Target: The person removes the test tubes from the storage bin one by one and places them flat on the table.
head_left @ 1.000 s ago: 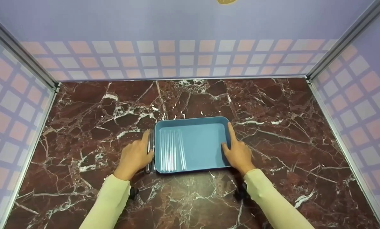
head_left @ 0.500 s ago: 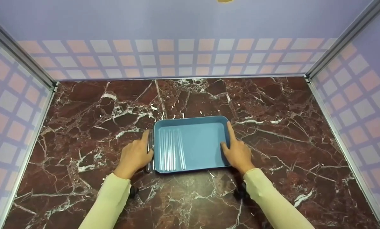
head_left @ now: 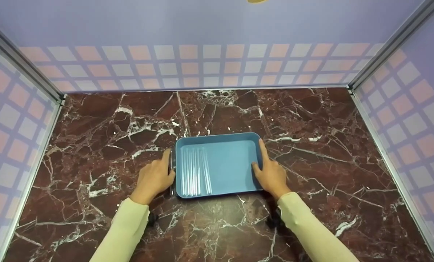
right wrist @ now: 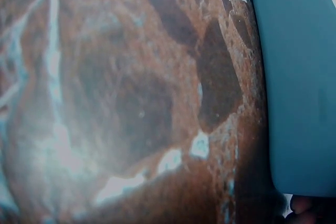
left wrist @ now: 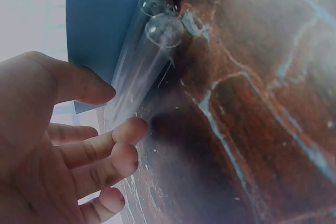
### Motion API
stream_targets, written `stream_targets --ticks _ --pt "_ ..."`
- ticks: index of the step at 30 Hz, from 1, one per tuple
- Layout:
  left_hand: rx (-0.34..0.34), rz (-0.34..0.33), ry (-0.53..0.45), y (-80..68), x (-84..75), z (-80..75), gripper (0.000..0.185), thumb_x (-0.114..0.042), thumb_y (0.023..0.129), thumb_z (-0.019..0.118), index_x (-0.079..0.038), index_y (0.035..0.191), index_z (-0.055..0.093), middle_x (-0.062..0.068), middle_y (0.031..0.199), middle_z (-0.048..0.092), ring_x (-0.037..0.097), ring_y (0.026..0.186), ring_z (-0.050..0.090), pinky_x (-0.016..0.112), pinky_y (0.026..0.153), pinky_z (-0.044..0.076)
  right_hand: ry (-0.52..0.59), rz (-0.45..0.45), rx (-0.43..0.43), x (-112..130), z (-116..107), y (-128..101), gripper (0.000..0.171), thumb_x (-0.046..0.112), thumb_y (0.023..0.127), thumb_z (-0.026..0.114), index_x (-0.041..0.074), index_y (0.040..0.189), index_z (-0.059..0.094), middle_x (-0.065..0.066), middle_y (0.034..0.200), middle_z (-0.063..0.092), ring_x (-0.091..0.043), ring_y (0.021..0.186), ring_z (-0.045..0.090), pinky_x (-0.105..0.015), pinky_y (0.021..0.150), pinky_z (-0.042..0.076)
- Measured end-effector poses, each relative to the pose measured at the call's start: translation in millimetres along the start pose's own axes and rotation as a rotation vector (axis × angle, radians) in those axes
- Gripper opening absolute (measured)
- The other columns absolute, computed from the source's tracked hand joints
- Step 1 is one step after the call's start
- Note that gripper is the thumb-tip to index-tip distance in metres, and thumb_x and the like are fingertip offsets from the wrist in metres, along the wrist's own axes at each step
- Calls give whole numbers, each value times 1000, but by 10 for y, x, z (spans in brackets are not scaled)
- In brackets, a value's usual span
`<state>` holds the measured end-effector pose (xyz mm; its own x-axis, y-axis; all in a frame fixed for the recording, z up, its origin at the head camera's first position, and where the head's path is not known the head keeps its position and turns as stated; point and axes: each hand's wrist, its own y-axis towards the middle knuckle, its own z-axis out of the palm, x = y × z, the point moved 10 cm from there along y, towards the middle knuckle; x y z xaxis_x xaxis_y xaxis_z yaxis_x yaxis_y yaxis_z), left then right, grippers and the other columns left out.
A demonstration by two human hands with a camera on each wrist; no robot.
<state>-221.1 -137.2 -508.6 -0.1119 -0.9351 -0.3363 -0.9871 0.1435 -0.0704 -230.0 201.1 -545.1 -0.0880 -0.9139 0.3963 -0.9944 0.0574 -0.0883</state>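
Note:
A blue tray lies flat on the marble tabletop, with several clear glass tubes lying side by side in its left part. Two more glass tubes lie outside, against the tray's left wall. My left hand is beside that wall, and the two tubes run between its thumb and fingers. My right hand holds the tray's right wall, thumb inside, index finger along the rim. In the right wrist view only the tray's corner and a fingertip show.
Purple walls with a checked band close in the tabletop at the back and on both sides, with metal posts at the corners. Dark red marble lies all round the tray.
Almost nothing has moved. The tubes beside the tray's left wall and my left hand have shifted slightly; the tray and my right hand stay put.

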Motion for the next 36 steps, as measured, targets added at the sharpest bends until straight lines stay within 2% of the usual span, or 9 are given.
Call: stream_targets --ticks 8,21,27,36 --pt "-22 8 22 -20 -18 -45 65 -22 85 61 -3 143 39 24 84 68 34 56 58 46 49 45 4 -8 -19 7 -9 2 78 39 94 53 39 155 3 -9 59 57 -23 50 51 -35 45 36" --pt "-14 8 28 -70 -67 -87 61 -22 87 60 -5 141 39 21 82 69 31 54 57 43 46 42 9 -27 -16 23 -7 -8 79 39 95 53 40 154 0 -6 54 53 -21 44 46 -32 41 31" --pt "-45 25 29 -97 -108 -143 59 -20 86 60 -4 140 41 20 78 68 28 49 54 39 42 39 2 -22 -14 23 -15 -9 80 39 95 54 40 154 0 -6 54 53 -21 46 47 -33 43 32" --pt "-95 45 44 -113 -180 -238 59 -19 85 62 -3 139 44 18 73 67 28 48 53 40 42 39 4 -26 -27 18 -28 -7 80 38 94 54 40 154 2 -9 58 58 -23 49 50 -34 45 34"
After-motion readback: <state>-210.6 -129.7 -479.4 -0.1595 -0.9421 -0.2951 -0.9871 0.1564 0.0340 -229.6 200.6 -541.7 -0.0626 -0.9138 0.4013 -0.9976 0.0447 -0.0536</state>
